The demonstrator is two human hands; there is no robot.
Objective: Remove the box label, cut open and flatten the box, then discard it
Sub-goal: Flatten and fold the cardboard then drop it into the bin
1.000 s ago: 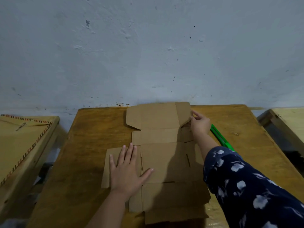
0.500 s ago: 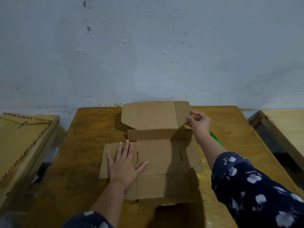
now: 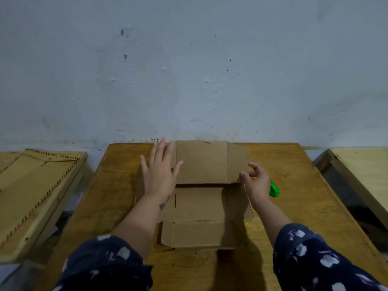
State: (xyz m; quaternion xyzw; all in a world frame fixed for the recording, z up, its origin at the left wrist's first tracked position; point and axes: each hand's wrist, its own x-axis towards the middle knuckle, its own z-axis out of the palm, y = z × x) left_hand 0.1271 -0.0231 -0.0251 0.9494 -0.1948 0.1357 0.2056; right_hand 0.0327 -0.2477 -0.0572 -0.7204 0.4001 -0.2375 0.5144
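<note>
The opened-out brown cardboard box (image 3: 199, 204) sits in the centre of the frame, spread across the worn yellow-brown wooden table (image 3: 294, 206). Its near panels lie flat toward the bottom of the frame, while the far panel, with its side flaps, is tilted up off the table, a dark gap showing along its lower edge. Nothing lies inside the box; its inner faces are bare cardboard.

The left hand (image 3: 159, 175) is spread wide, fingers fanned apart, over the left flap of that raised panel, thumb reaching onto the panel's face; it grips nothing. Over on the right, the right hand (image 3: 257, 181) has thumb and fingertips drawn close together at the lower right corner of the raised panel's flap; whether they actually pinch the card, I cannot tell. Both forearms come up from the bottom corners in dark blue sleeves with white floral print (image 3: 315, 255).

Just behind the right hand, a bright green plastic tool (image 3: 274, 190) lies on the table, mostly hidden. A pale wooden table with a stitched edge (image 3: 37, 185) fills the left middle, another light wooden table (image 3: 361, 169) the right edge. A scuffed pale blue-grey wall (image 3: 189, 70) fills the upper half.
</note>
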